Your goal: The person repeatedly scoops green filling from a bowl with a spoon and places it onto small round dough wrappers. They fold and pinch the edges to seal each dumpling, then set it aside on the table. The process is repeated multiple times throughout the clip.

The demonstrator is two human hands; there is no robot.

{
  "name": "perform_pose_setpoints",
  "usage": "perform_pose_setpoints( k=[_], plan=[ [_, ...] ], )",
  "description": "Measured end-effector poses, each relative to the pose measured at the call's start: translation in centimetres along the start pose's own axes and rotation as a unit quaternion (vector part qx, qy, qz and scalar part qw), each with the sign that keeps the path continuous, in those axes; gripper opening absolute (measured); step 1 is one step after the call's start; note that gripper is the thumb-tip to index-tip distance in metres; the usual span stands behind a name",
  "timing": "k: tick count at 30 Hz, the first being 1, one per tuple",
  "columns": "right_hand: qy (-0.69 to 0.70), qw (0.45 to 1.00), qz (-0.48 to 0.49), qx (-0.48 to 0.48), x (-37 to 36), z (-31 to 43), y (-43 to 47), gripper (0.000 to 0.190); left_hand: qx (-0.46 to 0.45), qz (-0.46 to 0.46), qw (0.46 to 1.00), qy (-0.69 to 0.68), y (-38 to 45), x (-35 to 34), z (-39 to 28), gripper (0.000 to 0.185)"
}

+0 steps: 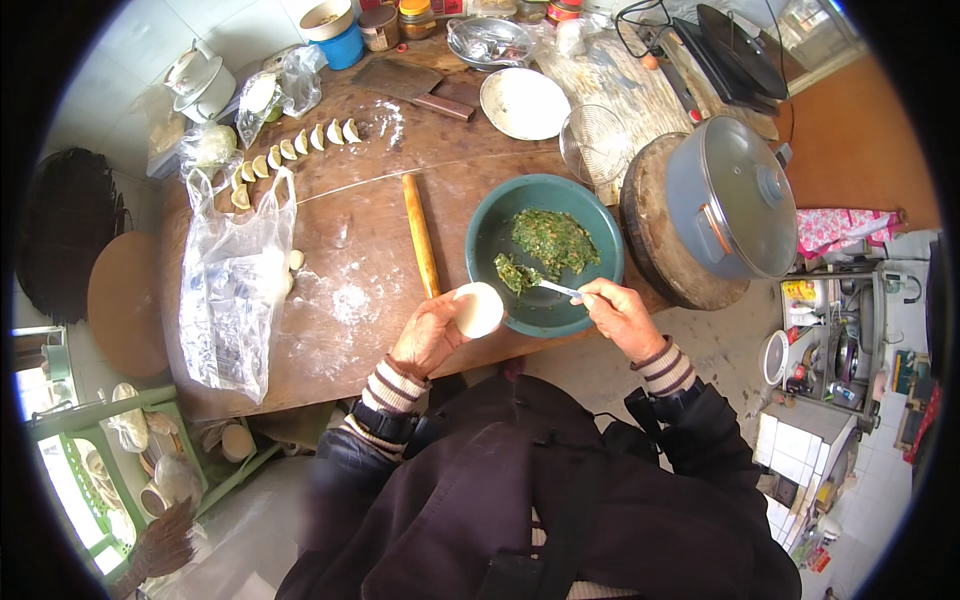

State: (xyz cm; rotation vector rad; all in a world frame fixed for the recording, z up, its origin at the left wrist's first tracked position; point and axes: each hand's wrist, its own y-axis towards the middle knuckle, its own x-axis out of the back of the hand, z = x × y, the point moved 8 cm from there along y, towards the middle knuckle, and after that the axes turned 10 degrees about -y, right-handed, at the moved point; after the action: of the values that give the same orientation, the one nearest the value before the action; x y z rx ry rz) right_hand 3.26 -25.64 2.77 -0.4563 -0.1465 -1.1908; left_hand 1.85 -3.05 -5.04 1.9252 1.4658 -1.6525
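Note:
In my left hand (429, 334) lies a round, pale dough wrapper (478, 310), held just left of a green basin (487, 196). My right hand (621, 315) grips the handle of a spoon (559, 289) over the basin's near side. Chopped green filling (516, 275) is heaped on the spoon's end. A larger mound of the same green filling (555, 238) rests in the basin. Beyond my left hand, a wooden rolling pin (420, 236) lies on the floured table (360, 217). Several folded dumplings (289, 149) stand in a curved row at the far left.
A plastic bag (232, 300) partly covers small dough pieces (296, 260) on the left. Across the back lie a cleaver (397, 79), a white bowl (525, 105) and a wire strainer (596, 142). A lidded pot (739, 202) stands on a round wooden board (652, 225) at right.

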Motion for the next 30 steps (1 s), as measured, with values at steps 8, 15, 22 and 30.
perform_pose_setpoints(
  k=[8,15,22,30],
  plan=[
    [-0.218,0.966,-0.041,0.135,-0.4,5.2,-1.7,0.012,0.051,0.083,0.994,-0.040,1.8,-3.3,0.4,0.049],
    [-0.441,0.842,-0.061,0.303,-2.1,8.0,-3.1,0.025,0.110,0.042,0.991,-0.064,1.8,-3.7,1.3,0.046],
    [-0.481,0.797,-0.065,0.359,-3.6,7.5,-3.5,0.034,0.066,0.057,0.995,-0.046,1.8,-3.6,0.9,0.046],
    [-0.457,0.801,-0.125,0.366,-2.6,8.1,-3.7,0.043,0.007,0.144,0.987,-0.067,1.3,-5.2,-0.5,0.050]
  ],
)
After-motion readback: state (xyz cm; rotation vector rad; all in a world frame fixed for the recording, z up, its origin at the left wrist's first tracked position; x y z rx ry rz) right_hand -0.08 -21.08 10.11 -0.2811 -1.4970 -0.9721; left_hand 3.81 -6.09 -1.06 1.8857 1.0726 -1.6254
